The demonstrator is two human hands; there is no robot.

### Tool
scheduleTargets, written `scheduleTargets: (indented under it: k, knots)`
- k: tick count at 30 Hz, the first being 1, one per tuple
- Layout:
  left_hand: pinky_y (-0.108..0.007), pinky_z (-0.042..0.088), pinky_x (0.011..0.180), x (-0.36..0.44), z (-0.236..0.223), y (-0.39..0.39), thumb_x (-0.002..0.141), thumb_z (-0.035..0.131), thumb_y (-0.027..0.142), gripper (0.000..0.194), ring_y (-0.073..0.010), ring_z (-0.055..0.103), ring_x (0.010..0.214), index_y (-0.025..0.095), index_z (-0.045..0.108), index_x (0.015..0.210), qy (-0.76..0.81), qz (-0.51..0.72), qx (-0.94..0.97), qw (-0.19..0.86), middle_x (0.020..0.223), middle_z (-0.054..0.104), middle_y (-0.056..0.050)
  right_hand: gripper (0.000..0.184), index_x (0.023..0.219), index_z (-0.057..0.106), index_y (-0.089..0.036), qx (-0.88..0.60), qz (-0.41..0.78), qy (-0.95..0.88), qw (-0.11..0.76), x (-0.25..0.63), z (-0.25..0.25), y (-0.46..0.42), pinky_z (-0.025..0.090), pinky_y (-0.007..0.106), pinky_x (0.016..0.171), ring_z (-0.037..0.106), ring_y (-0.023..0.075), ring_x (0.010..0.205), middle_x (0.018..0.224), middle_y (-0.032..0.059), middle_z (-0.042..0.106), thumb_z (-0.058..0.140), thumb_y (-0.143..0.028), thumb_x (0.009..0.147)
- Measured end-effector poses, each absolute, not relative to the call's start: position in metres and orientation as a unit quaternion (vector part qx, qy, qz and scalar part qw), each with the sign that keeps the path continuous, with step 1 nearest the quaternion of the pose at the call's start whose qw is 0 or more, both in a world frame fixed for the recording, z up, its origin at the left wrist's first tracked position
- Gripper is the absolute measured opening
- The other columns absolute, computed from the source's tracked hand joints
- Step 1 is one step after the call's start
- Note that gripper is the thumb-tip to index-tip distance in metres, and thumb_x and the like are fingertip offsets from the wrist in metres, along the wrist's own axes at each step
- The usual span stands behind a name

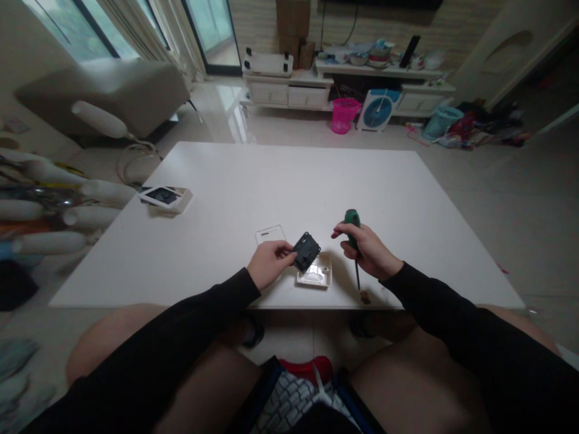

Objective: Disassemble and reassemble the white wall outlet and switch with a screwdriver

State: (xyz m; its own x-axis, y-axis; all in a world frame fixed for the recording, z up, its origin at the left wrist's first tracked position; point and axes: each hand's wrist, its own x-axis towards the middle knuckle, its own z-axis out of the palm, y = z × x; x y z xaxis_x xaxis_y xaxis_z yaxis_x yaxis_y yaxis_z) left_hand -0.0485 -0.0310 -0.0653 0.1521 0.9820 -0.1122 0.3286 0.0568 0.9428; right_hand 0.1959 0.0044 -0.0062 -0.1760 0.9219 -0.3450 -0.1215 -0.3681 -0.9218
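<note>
My left hand (269,261) pinches a small black square module (306,251) and holds it tilted just above the white table (289,181). Under it lies a white switch frame (315,275). A thin clear plate (270,234) rests flat behind my left hand. My right hand (368,250) is closed round a green-handled screwdriver (353,232), handle up, its dark shaft pointing down toward the table's near edge. A tiny brownish piece (364,297) lies by the tip.
A boxed switch panel (165,198) sits near the table's left edge. Left of the table are white tubes and clutter (54,211) and a grey sofa (108,90). Beyond stand a white cabinet (289,90), pink basket (344,114) and fan (377,110).
</note>
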Motion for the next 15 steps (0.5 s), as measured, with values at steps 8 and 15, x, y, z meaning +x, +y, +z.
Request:
scheduleTargets:
  k: [8, 15]
  knots:
    - [-0.027, 0.05, 0.065, -0.034, -0.072, -0.044, 0.085, 0.07, 0.024, 0.01, -0.0155, 0.066, 0.067, 0.016, 0.077, 0.086, 0.534, 0.297, 0.676, 0.411, 0.076, 0.076, -0.004, 0.03, 0.082, 0.059, -0.018, -0.501, 0.653, -0.414, 0.389, 0.195, -0.006, 0.003, 0.019, 0.025, 0.039, 0.034, 0.0024, 0.042, 0.083, 0.0007, 0.067, 0.081, -0.038, 0.075]
    - [-0.028, 0.049, 0.067, -0.058, -0.062, -0.022, 0.092, 0.064, 0.031, 0.017, -0.0153, 0.062, 0.067, 0.017, 0.074, 0.091, 0.557, 0.274, 0.727, 0.292, 0.08, 0.073, -0.004, 0.03, 0.08, 0.06, -0.018, -0.492, 0.651, -0.414, 0.404, 0.194, -0.005, 0.003, 0.017, 0.024, 0.039, 0.034, 0.0024, 0.04, 0.074, -0.002, 0.064, 0.081, -0.036, 0.07]
